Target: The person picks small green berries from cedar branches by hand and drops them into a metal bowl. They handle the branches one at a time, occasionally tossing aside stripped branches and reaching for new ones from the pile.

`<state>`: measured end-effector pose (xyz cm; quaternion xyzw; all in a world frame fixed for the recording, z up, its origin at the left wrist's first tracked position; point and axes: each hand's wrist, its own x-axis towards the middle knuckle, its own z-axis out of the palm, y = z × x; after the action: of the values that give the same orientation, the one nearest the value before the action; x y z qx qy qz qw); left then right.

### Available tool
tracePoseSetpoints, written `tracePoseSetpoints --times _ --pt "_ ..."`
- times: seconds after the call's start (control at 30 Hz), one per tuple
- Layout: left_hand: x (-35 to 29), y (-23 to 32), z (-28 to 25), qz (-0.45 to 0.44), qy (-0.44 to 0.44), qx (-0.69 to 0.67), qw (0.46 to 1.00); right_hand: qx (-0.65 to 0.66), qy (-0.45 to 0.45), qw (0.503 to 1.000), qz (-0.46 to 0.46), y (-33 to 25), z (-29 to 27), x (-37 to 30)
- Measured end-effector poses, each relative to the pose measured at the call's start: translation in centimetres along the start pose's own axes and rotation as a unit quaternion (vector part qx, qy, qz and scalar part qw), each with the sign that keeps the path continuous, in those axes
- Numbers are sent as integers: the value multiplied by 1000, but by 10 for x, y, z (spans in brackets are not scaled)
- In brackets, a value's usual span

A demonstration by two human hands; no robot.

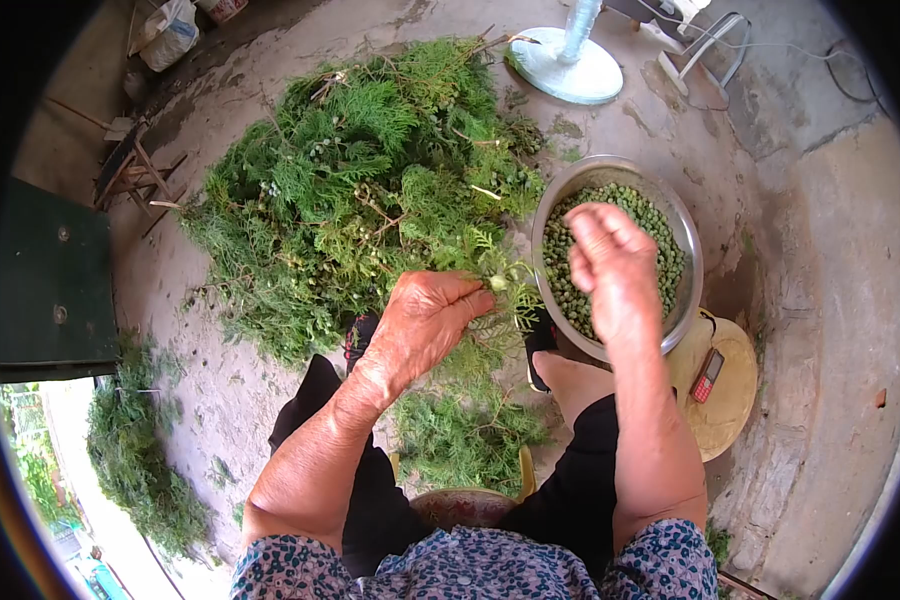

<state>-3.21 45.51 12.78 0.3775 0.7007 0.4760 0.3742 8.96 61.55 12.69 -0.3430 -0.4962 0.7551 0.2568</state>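
Observation:
Between the thumb and fingers of my left hand (425, 310) is a green conifer sprig (510, 290) with small pale-green cones on it. My right hand (615, 265) hangs over a round metal basin (692, 262), its fingers curled together and slightly smeared by motion. Whatever it may hold is hidden. Many small green cones (560, 270) fill the basin below that hand. Just beyond my left hand lies a large heap of cut conifer branches (370, 180) on the floor. More loose sprigs (470, 435) lie between my legs.
A round wooden stool top (735, 395) beside the basin bears a red mobile phone (708, 376). At the back stands a pale round pedestal base (567, 68). Another branch pile (135, 450) lies at left, near a dark green panel (55, 280) and a folding wooden stool (140, 175).

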Motion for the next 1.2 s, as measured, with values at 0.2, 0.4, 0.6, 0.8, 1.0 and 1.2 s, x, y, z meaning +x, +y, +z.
tracePoseSetpoints --times 0.2,0.4,0.6,0.8,1.0,1.2 --pt "2 10 -1 -96 -4 -70 993 -361 173 915 -41 -17 -61 25" --pt "6 8 4 -91 -8 -75 993 -537 232 801 -122 0 -137 43" --pt "8 10 10 -101 -16 -73 992 -320 261 901 -132 -8 -117 31" --pt "10 14 7 -132 -31 -91 987 -248 -63 948 -191 -21 -7 -28" --pt "9 12 12 -133 -48 -129 982 -269 -72 942 -186 -5 14 -30" --pt "9 13 9 -130 -67 -97 984 -275 -96 937 -196 2 20 -29"
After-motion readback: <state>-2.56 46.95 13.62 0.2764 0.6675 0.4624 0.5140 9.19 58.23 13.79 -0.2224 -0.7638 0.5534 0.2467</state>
